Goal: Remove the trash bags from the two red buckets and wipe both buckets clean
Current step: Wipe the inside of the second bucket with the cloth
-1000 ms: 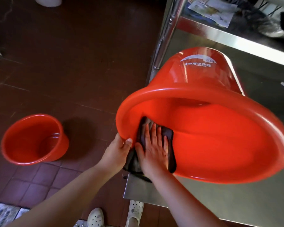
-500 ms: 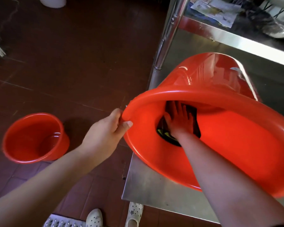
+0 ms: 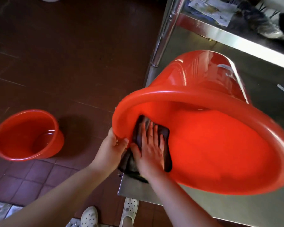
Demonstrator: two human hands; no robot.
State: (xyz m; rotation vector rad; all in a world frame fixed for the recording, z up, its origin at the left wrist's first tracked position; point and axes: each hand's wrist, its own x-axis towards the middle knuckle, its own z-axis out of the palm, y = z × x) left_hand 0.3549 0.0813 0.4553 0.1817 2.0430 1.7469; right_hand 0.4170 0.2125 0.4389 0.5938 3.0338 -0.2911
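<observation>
The big glossy red plastic bucket (image 3: 203, 145) lies tipped on its side on the steel table, its wide mouth turned toward me and its rolled rim jutting past the table's near corner. No bag lines it. A dark, crumpled cleaning cloth (image 3: 166, 145) lies flat against its inner wall just inside the near left rim, one end spilling out over the edge. The smaller red plastic bucket (image 3: 27, 135) stands upright on the brown tiled floor, well off to the left, bagless too, its inside shiny.

Left hand (image 3: 112, 147) gripping, right hand (image 3: 150, 149) flat.
</observation>
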